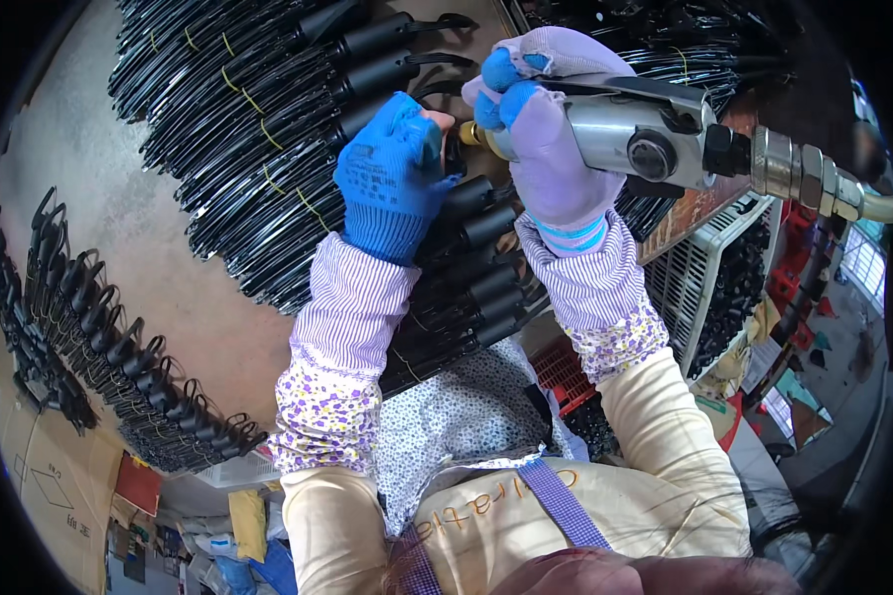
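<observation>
My left hand (392,164), in a blue knit glove with a bare fingertip showing, is closed round the end of a black handle, mostly hidden by the fingers. In a pale purple glove with blue fingertips, my right hand (556,129) grips a silver lever-type air screwdriver (620,134). Its brass-coloured nose (471,134) points left and meets the small black part at my left fingertips. Under and around my left hand lie rows of what look like black folded umbrella frames (258,139), thin ribs to the left and cylindrical handles (377,40) with loops to the right.
An air hose coupling (809,174) runs off right from the tool. Another row of black frames (119,347) lines the table's (213,332) left edge. Right of my right arm stands a white plastic crate (700,268) of small black parts. A cardboard box (55,486) is at lower left.
</observation>
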`<state>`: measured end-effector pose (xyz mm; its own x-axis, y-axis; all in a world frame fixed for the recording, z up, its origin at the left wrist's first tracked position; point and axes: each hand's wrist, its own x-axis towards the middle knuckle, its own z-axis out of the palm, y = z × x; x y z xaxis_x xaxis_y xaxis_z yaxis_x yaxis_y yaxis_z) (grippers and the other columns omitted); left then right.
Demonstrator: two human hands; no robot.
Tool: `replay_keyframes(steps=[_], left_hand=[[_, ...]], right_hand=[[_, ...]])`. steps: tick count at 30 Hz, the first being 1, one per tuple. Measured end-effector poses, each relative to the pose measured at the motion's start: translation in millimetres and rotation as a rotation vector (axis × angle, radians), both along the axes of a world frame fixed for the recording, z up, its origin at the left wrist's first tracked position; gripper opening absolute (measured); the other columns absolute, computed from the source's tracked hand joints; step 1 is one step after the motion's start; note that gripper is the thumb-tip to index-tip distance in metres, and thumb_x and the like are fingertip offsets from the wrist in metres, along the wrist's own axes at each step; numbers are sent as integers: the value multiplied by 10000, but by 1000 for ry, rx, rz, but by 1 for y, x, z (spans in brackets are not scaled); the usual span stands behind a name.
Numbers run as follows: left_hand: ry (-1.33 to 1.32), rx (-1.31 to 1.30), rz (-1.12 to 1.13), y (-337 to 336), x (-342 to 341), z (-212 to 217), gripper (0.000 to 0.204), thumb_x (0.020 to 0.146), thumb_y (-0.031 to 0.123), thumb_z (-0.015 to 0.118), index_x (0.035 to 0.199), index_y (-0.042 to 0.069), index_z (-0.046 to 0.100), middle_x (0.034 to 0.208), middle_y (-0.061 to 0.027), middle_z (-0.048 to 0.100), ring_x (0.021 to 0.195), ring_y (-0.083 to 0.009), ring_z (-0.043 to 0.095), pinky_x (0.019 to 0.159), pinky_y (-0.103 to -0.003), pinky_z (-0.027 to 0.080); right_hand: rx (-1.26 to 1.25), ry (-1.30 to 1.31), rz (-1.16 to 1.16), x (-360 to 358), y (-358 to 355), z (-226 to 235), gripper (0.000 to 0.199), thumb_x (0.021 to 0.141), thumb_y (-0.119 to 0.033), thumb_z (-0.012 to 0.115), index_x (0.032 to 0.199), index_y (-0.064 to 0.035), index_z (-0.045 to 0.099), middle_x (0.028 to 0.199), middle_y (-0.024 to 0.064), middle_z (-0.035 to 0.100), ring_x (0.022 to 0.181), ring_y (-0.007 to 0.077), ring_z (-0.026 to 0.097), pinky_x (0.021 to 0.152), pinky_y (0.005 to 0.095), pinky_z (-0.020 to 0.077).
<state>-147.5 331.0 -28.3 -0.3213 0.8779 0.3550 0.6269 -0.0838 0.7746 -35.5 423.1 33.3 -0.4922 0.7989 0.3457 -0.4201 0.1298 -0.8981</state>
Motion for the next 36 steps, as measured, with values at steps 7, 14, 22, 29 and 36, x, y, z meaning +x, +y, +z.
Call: replay_keyframes(steps=[7,14,22,29,36], left_hand=[[-50,-9,-29,-4,0,-2,573,583,11,778,1120,179,671,748,18,515,591,-157,489,566,-292,429],[-82,-52,-57,-2,-2,5,407,684,-45,749,1049,122,682,783,-9,598,606,-151,518,558,-273,429],[-252,-179,35,-20,-9,10,327,717,29,715,1032,102,668,787,-4,585,621,-132,519,585,-271,449],[-596,-423,232,-32,-15,25,202,773,6,664,973,28,661,853,-62,652,659,-145,568,618,-258,484],[-602,-381,236,-36,-19,17,162,800,23,669,962,27,676,814,-69,651,637,-146,573,599,-252,483]], right_hand=[[-68,-29,35,-6,-1,1,304,863,-51,658,1157,-23,585,984,124,639,755,175,563,716,342,492],[81,-46,111,-3,11,-7,314,858,-89,675,1151,-17,588,987,124,649,752,170,587,758,333,535],[33,-159,-54,-13,-9,3,278,844,-116,689,1081,14,623,877,116,667,716,181,628,677,304,557],[91,-222,-82,-17,-19,11,262,834,-136,670,1023,45,646,800,117,678,688,188,652,606,273,551],[146,-397,-129,-18,-25,6,245,816,-101,658,1009,49,644,813,132,692,658,179,640,607,266,548]])
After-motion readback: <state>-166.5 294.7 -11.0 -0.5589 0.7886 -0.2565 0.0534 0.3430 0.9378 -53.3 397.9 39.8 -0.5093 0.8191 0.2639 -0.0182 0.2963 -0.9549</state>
